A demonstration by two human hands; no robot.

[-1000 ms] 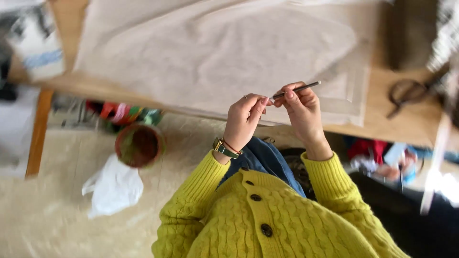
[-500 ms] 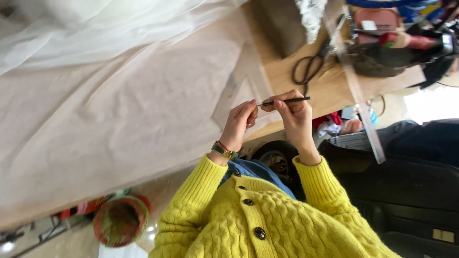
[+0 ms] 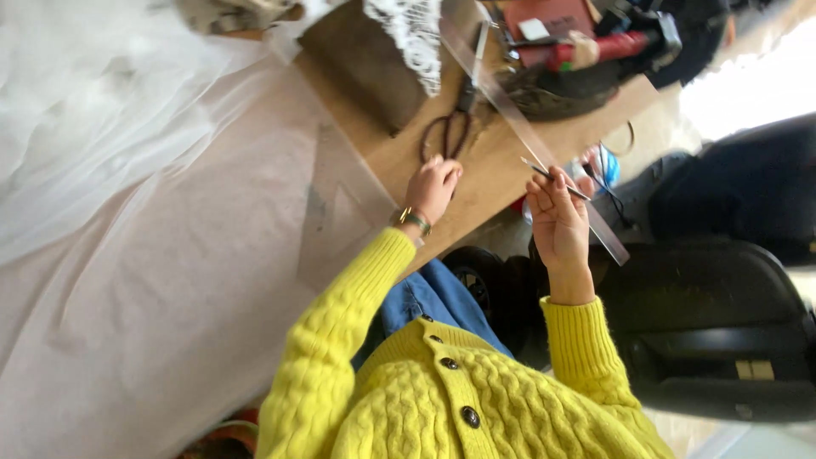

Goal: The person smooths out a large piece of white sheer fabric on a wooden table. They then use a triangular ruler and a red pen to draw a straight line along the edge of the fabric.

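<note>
My right hand (image 3: pixel 557 217) is raised over the table's edge and pinches a thin dark pencil (image 3: pixel 554 178) between its fingertips. My left hand (image 3: pixel 433 187), with a watch at the wrist, rests on the wooden table (image 3: pixel 501 174) with its fingers curled and nothing in them. It lies just below the handles of dark scissors (image 3: pixel 450 127). A long clear ruler (image 3: pixel 518 115) runs slantwise across the table and passes behind my right hand. Both sleeves are yellow cable knit.
Pale translucent pattern paper (image 3: pixel 170 280) and white sheer fabric (image 3: pixel 93 102) cover the left side of the table. A brown board with white lace (image 3: pixel 421 42) and a cluttered bag with a red tool (image 3: pixel 595 51) lie at the far end. A black chair (image 3: pixel 714 331) stands at the right.
My left hand has let go of the pencil and moved left onto the table near the scissors. My right hand keeps the pencil. The view has swung toward the table's far end.
</note>
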